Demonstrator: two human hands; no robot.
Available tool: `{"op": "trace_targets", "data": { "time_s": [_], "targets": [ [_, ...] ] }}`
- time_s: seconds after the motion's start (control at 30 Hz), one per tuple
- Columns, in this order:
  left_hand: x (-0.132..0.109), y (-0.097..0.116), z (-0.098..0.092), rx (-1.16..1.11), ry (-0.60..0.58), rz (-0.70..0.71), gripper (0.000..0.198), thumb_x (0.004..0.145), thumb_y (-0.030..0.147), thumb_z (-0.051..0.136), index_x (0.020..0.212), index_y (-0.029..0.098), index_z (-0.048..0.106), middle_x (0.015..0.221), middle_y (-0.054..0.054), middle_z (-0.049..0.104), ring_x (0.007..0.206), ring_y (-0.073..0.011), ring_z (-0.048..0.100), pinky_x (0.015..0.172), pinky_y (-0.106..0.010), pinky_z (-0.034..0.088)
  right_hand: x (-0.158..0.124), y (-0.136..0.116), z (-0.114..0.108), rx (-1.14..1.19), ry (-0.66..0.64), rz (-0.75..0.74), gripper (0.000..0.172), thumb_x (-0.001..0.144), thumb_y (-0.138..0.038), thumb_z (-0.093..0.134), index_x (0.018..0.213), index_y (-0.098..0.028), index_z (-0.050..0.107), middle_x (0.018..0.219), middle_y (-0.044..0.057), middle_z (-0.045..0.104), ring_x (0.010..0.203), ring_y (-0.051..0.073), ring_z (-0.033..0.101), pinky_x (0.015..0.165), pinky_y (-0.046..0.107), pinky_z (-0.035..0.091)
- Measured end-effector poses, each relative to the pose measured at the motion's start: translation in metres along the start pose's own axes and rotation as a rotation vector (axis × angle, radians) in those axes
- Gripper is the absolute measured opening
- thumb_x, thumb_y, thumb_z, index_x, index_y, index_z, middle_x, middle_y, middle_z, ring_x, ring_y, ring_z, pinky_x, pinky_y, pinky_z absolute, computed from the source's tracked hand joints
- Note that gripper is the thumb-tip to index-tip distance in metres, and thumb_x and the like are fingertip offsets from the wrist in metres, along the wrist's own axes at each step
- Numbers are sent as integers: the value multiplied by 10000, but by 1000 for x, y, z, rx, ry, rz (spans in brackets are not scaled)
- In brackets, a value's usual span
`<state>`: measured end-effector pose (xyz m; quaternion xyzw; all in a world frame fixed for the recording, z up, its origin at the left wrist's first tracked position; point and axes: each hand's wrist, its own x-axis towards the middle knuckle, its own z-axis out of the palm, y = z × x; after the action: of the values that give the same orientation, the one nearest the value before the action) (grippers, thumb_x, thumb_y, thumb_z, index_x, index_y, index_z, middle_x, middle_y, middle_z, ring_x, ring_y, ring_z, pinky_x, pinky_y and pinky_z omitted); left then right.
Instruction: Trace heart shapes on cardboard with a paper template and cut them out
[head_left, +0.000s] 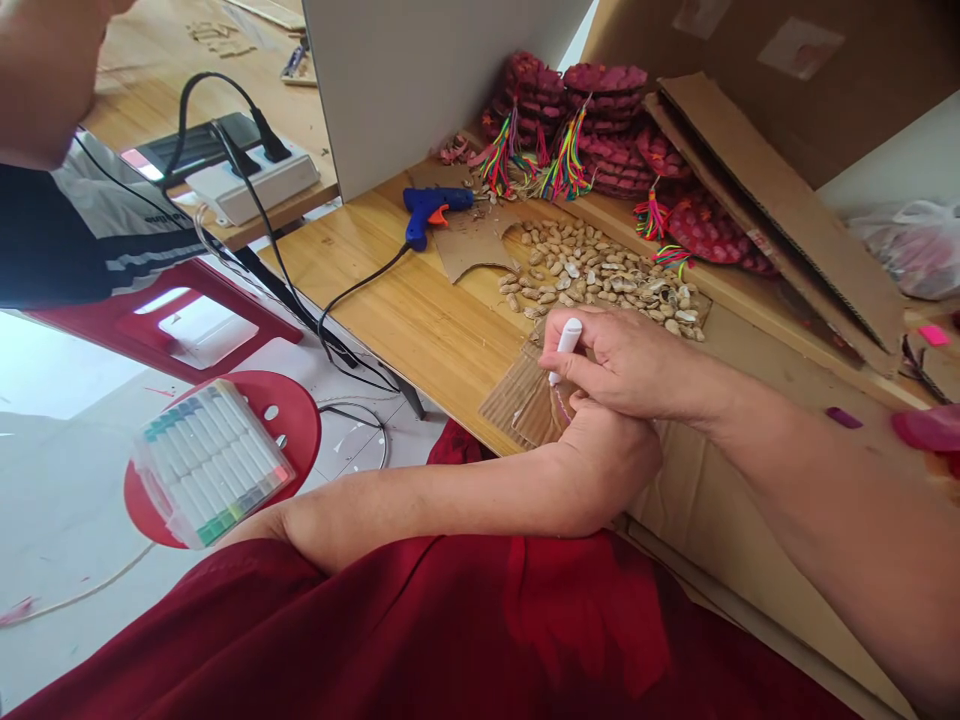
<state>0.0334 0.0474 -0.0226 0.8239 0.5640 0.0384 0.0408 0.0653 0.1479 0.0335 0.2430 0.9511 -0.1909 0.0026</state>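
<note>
A white marker [566, 350] is pinched between the thumb and fingers of my right hand [615, 355], its tip pointing down. Below the tip runs a thin purplish line on a small brown cardboard piece [538, 412]. My left hand [619, 455] is curled around the near side of that piece, its fingers largely hidden by the hand itself and by my right hand, which crosses above it. Under both lies a flat corrugated cardboard sheet [501, 402] on the wooden table [360, 285]. A pile of peanuts [592, 265] is spread just beyond my hands.
A blue glue gun [431, 210] lies near a cardboard offcut [476, 245]. Red tasselled stacks [607, 130] stand behind. A marker case [217, 465] rests on a red stool [306, 420]. At left are a power strip [259, 185] and another person's arm [49, 75].
</note>
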Motion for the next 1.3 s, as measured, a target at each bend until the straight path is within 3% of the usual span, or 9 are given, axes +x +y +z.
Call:
{"op": "trace_targets", "data": {
  "time_s": [0.1, 0.23, 0.33, 0.57, 0.67, 0.8, 0.9, 1.1, 1.3],
  "targets": [
    [0, 0, 1, 64, 42, 55, 463, 909, 39, 526, 1281, 173, 768, 1355, -181, 715, 1203, -410, 671, 910, -569, 601, 3, 0, 1, -17, 24, -10, 172, 931, -351, 559, 817, -222, 564, 827, 44, 675, 785, 204, 572, 751, 326, 360],
    [3, 4, 8, 106, 118, -6, 494, 940, 47, 500, 1337, 214, 745, 1487, -106, 644, 1305, -402, 618, 996, -556, 592, -1, -8, -5, 71, -143, -14, 183, 940, -328, 553, 792, -221, 564, 824, 38, 689, 769, 188, 590, 724, 310, 361],
    [2, 4, 7, 120, 116, -11, 499, 947, 31, 482, 1338, 195, 745, 1464, -113, 660, 1295, -389, 627, 1003, -533, 593, -1, -11, -9, 81, -211, 12, 185, 942, -332, 561, 794, -221, 574, 812, 33, 692, 752, 184, 588, 705, 306, 353],
    [-3, -6, -10, 166, 5, 111, 455, 943, 22, 479, 1318, 79, 729, 1267, -251, 734, 1088, -353, 733, 833, -474, 632, 9, 3, 0, -6, 10, 97, 146, 935, -344, 573, 849, -226, 577, 808, 24, 666, 741, 189, 569, 714, 311, 347],
    [-3, -8, -14, 195, -16, 110, 465, 938, 0, 453, 1296, 76, 739, 1228, -245, 748, 1079, -343, 745, 815, -445, 635, 12, 7, 3, -33, 100, 137, 131, 916, -332, 594, 840, -228, 566, 770, 21, 648, 722, 192, 557, 708, 315, 342],
    [-5, -7, -16, 190, 1, 76, 487, 921, -37, 436, 1310, 41, 720, 1145, -242, 763, 974, -306, 760, 663, -336, 603, 12, 8, -2, 19, 172, 149, 162, 920, -354, 586, 818, -229, 578, 726, 11, 641, 695, 183, 548, 682, 314, 347],
    [-6, -6, -15, 202, 22, 53, 488, 928, -33, 427, 1332, 13, 697, 1138, -256, 760, 956, -305, 760, 644, -327, 589, 10, 7, -6, 43, 167, 164, 184, 910, -363, 595, 786, -228, 576, 694, 4, 631, 669, 175, 533, 661, 311, 344],
    [-4, -5, -10, 157, 20, 88, 412, 949, 52, 514, 1278, 114, 754, 1206, -226, 757, 1023, -343, 739, 796, -455, 613, 8, -1, -5, 75, -79, 97, 204, 937, -381, 572, 803, -227, 593, 772, 24, 684, 710, 181, 569, 670, 309, 350],
    [-3, -7, -15, 166, -27, 82, 469, 940, -16, 435, 1278, 78, 746, 1196, -233, 754, 1057, -335, 747, 762, -409, 634, 19, 6, 3, -113, 75, 95, 145, 928, -324, 586, 825, -226, 558, 753, 24, 634, 721, 193, 545, 689, 318, 335]
  ]
}}
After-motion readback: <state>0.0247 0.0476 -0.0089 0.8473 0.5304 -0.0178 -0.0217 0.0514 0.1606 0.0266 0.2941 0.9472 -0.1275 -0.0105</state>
